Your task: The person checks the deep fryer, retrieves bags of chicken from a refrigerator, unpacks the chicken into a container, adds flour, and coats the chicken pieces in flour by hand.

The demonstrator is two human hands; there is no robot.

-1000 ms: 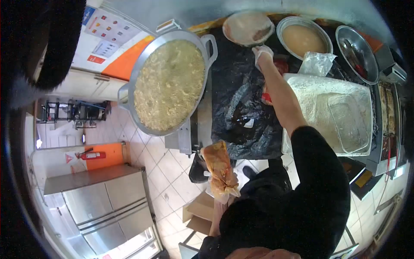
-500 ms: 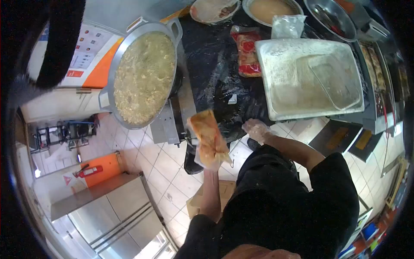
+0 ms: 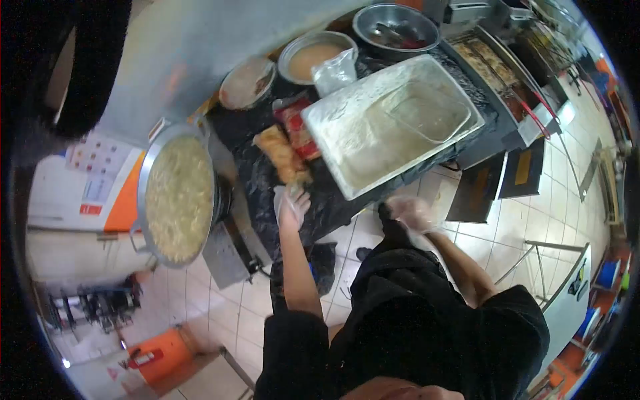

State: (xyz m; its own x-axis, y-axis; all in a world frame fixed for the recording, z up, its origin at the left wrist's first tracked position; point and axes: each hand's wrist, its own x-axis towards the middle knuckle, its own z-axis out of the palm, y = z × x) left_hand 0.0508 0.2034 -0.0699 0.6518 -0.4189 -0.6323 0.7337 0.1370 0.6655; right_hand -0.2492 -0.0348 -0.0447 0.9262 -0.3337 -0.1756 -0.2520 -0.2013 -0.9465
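Note:
My left hand [image 3: 292,205], in a clear plastic glove, is at the near end of an orange-tan plastic-wrapped food pack [image 3: 279,153]. Its fingers look apart, and the pack lies on the black-covered table [image 3: 257,193]. Beside that pack is a red plastic food pack [image 3: 298,127], partly hidden by the tray's edge. My right hand [image 3: 410,212], also gloved, hangs in front of the table below the tray. Its fingers look loosely open with nothing visible in them, though motion blurs them.
A large metal tray [image 3: 343,163] dusted with white powder holds a clear container [image 3: 433,117]. Behind stand bowls [image 3: 247,83], [image 3: 308,57] and a steel bowl with utensils [image 3: 395,27]. A wide pan of bubbling oil and food [image 3: 179,200] stands left. Grilling racks [image 3: 483,60] are right.
The orange-tan pack has gone from my raised left hand onto the table beside the red pack. The view has turned rightward. My right hand remains in front of the tray.

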